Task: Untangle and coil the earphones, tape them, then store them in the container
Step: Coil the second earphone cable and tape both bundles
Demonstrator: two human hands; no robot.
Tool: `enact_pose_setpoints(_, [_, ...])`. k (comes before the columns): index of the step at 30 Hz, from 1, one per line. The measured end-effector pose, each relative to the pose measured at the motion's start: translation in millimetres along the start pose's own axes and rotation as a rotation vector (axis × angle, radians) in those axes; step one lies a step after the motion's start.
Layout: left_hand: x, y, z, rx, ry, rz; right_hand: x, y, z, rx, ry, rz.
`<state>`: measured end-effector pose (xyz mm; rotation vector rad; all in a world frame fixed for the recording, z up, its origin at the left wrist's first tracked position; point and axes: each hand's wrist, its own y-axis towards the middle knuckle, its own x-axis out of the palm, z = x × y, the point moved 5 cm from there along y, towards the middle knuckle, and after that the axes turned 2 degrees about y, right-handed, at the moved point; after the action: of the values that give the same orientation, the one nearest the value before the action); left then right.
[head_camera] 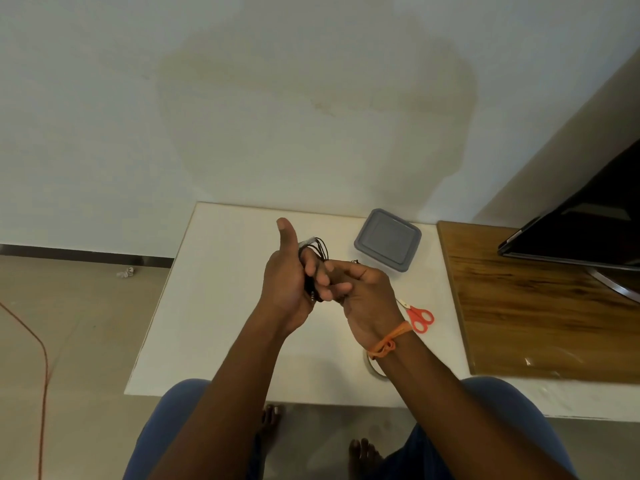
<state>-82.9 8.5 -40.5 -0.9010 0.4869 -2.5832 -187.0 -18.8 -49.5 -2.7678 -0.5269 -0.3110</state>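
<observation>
Black earphones (320, 249) are wound in loops around the fingers of my left hand (285, 282), which is held above the white table (225, 306) with its thumb pointing up. The plug end hangs near the palm. My right hand (360, 292) sits just to the right, its fingers curled and pinching the cable beside the coil. A grey lidded container (388, 244) stands on the table behind my right hand. A tape roll (370, 367) lies partly hidden under my right wrist.
Orange-handled scissors (417, 315) lie on the table right of my right hand. A wooden board (540, 306) with a dark screen (581, 230) on it adjoins the table on the right. An orange cord (43, 358) runs along the floor at left.
</observation>
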Motion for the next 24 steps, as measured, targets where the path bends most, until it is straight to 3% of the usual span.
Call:
enact_pose_setpoints(3, [3,0,0,0.011,0.006,0.028,-4,3,0,-0.017,-0.034,0.007])
enact_pose_setpoints(7, [-3,2,2,0.069,0.086,0.192,-4,5,-4,-0.029,-0.096,-0.001])
enact_pose_setpoints(15, [-24,2,2,0.249,0.207,0.491,6,5,-16,-0.242,-0.58,-0.023])
enact_pose_setpoints(19, [-19,2,-9,0.387,0.319,0.45,5,6,-15,-0.275,-0.59,0.071])
enact_pose_setpoints(24, [2,0,-27,0.324,0.334,0.377,6,3,-4,-0.314,-0.649,0.218])
